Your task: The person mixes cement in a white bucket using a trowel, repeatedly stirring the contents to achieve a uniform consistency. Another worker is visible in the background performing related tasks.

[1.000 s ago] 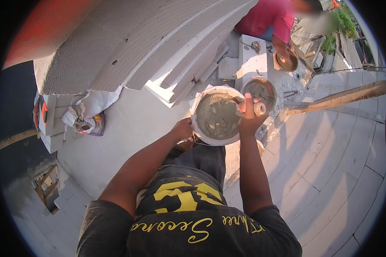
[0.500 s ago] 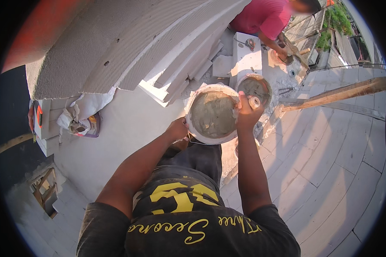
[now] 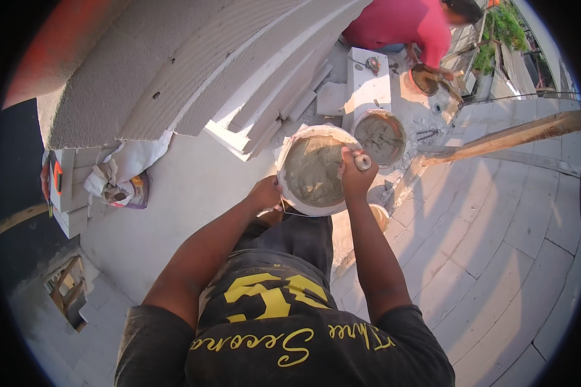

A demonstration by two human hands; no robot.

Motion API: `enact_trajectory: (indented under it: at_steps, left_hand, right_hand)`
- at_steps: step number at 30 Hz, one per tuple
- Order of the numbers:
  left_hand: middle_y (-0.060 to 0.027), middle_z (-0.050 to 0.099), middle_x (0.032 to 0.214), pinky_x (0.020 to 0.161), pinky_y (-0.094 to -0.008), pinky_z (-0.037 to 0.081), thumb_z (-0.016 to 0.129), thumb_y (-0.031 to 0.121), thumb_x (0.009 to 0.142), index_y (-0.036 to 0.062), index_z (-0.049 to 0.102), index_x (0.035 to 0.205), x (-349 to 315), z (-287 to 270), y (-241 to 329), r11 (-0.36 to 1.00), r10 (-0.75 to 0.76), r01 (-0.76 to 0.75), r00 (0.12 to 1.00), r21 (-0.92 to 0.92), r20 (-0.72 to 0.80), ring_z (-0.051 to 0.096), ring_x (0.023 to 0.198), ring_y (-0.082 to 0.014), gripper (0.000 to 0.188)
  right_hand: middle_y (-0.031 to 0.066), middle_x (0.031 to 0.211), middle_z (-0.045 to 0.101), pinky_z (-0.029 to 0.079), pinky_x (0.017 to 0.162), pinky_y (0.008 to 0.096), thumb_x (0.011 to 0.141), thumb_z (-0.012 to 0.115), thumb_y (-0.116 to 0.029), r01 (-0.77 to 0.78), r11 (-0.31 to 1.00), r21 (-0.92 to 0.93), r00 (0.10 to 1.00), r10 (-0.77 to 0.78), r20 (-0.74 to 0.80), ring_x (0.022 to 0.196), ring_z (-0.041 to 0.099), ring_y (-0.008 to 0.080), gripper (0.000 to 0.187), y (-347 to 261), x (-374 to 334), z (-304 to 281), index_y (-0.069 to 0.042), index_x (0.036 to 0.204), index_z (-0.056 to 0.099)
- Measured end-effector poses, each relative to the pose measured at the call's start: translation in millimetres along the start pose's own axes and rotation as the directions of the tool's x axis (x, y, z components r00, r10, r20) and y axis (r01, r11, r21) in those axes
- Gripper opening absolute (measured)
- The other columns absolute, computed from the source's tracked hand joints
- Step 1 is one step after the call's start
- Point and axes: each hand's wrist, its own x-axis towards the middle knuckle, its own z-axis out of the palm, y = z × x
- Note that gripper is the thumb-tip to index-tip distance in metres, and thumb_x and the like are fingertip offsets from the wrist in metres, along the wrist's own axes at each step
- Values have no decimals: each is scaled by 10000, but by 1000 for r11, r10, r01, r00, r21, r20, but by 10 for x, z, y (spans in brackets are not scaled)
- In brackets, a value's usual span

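Note:
A round bucket of wet grey mortar is in front of my body. My left hand is closed on the left side of its rim, where a thin wire handle hangs. My right hand is wrapped round a trowel; only the pale, rounded end of its grip shows. The blade is hidden, at the right part of the mortar. Just beyond stands a second bucket with mortar inside.
Large pale blocks are stacked at the upper left. A co-worker in a pink shirt bends over another bucket beyond. A tape measure lies on a white block. A wooden beam juts in from the right.
My right hand has moved left with the trowel, further over the mortar, exposing more of the second bucket. The co-worker's arm has shifted right. My left hand stays on the rim.

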Motion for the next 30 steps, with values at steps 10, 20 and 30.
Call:
enact_trajectory:
  at_steps: [10, 20, 30]
  left_hand:
    - [-146, 637, 1040, 550, -327, 559, 429, 190, 1011, -2, 496, 1098, 26, -57, 26, 998, -37, 37, 999, -44, 2, 707, 694, -215, 221]
    - [-156, 634, 1043, 564, -331, 565, 432, 178, 1005, -2, 494, 1100, 26, -27, -40, 996, -51, 51, 999, -71, 2, 710, 703, -228, 213]
    - [-132, 643, 1022, 600, -343, 565, 418, 193, 1014, 15, 503, 1110, -63, -11, 12, 993, -44, 44, 999, -107, 1, 696, 700, -201, 219]
  right_hand:
    - [-8, 599, 546, 401, 518, 246, 817, 728, -100, -257, 927, 273, 966, 238, 102, 533, 496, 83, 222, -335, 118, -6, -60, 705, 541]
    - [-1, 582, 542, 402, 511, 255, 796, 756, -131, -246, 943, 224, 969, 242, 47, 514, 503, 90, 242, -594, 260, -74, -47, 697, 552]
    - [11, 577, 545, 398, 534, 242, 823, 717, -88, -218, 918, 331, 976, 208, 64, 537, 510, 79, 245, -623, 352, -20, -44, 666, 534]
